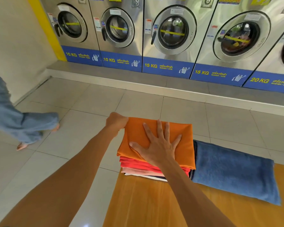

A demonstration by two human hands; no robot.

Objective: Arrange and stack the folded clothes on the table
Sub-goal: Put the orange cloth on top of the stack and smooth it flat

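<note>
A folded orange cloth (179, 133) lies on top of a stack of folded clothes (138, 167) in red, pink and white, at the far left corner of the wooden table (146, 202). My left hand (116, 120) grips the orange cloth's far left corner in a closed fist. My right hand (159, 145) lies flat on the orange cloth with its fingers spread. A folded blue towel (233, 171) rests on the table just to the right of the stack, touching it.
A row of steel washing machines (170, 33) stands on a raised step across the tiled floor (72, 128). Another person's legs in wide blue jeans (15, 122), feet bare, are on the floor at the left. A cream wall (15, 38) closes the left side.
</note>
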